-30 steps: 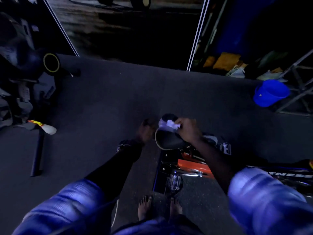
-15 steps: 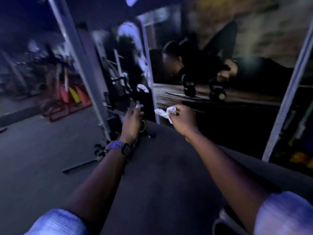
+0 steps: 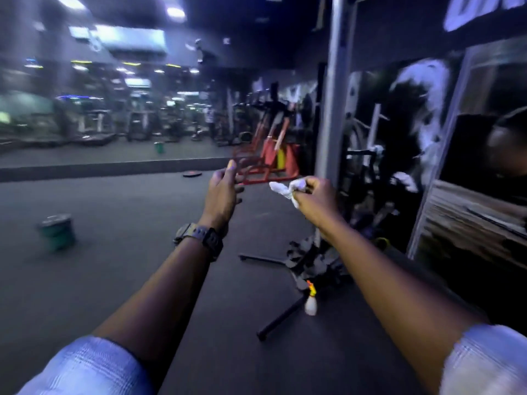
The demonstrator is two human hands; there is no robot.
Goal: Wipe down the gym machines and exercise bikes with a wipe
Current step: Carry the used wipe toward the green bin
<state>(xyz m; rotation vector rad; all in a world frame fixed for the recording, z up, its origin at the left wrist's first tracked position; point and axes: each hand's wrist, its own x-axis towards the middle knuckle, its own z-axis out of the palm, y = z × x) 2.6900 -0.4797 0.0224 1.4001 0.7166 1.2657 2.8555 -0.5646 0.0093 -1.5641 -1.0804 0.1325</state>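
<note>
Both arms are out front above the floor [image 3: 119, 280]; the right hand [image 3: 315, 199] has its fingers curled tight round the crumpled wipe [image 3: 286, 188], held up in the air. Left hand [image 3: 221, 192] is loose, fingers relaxed, gripping nothing. A spray bottle [image 3: 310, 302] sits below the right forearm, red machines [image 3: 268, 155] beyond.

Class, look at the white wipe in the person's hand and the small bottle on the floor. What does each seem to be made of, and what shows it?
Wipe: probably thin paper or soft cloth, matte white; it crumples and folds where the right hand pinches it.
Bottle: likely plastic, pale and smooth, with a coloured top; blur leaves this open.
</note>
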